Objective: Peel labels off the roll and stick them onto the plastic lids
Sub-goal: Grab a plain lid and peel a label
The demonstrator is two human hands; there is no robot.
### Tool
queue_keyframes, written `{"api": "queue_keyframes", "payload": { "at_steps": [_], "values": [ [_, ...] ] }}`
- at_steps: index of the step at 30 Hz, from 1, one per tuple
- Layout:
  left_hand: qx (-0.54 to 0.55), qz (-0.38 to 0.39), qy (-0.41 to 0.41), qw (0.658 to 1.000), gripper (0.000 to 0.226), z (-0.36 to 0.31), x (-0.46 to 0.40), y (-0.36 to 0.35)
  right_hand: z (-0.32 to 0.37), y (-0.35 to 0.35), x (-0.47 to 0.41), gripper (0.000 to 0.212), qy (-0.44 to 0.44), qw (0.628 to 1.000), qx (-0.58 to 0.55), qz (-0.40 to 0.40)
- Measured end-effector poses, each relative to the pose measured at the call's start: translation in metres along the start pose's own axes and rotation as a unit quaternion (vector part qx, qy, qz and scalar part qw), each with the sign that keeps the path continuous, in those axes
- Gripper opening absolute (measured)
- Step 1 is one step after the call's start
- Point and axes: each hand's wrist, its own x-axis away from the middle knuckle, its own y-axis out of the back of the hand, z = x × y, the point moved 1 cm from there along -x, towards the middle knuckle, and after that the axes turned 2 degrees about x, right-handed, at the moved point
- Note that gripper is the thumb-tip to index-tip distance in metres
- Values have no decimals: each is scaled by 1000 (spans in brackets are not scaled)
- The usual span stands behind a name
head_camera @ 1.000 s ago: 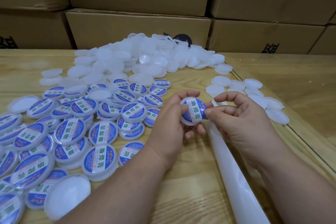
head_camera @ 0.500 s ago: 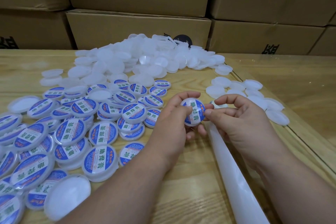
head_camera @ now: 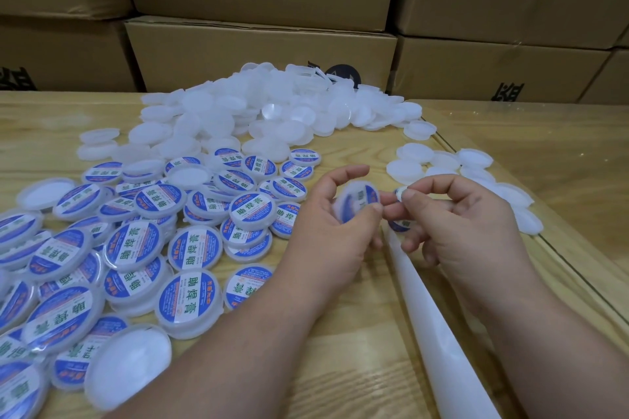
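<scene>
My left hand (head_camera: 326, 231) grips a white plastic lid (head_camera: 357, 201) with a blue label on it; the lid is blurred and turned partly away from me. Just right of it, my right hand (head_camera: 469, 231) pinches the edge of a blue label (head_camera: 399, 193) between thumb and forefinger. Below those fingers lies the white backing strip (head_camera: 435, 323), which runs toward me along the table. Several labelled lids (head_camera: 190, 248) are spread at the left. A heap of blank lids (head_camera: 272, 116) lies behind them.
A few more blank lids (head_camera: 476, 173) sit to the right of my hands, by the glass top's edge (head_camera: 561, 258). Stacked cardboard boxes (head_camera: 258, 51) wall off the back of the wooden table.
The labelled lid has turned in my left hand, so its face is less visible. My right fingers have left the lid and now pinch a label from the strip.
</scene>
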Motion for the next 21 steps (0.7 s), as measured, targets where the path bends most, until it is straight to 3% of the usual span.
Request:
{"api": "queue_keyframes", "payload": {
  "at_steps": [8, 12, 14, 21],
  "values": [
    [-12, -31, 23, 999, 12, -5, -1, 4, -2, 8, -4, 5, 5, 999, 13, -47],
    [76, -43, 55, 995, 46, -7, -2, 7, -5, 7, -4, 5, 11, 998, 26, -50],
    [100, -50, 64, 992, 51, -8, -2, 7, -5, 7, -5, 5, 12, 998, 23, -56],
    [89, -70, 39, 993, 19, -1, -7, 8, -5, 10, -5, 3, 18, 997, 25, -69]
  ]
}}
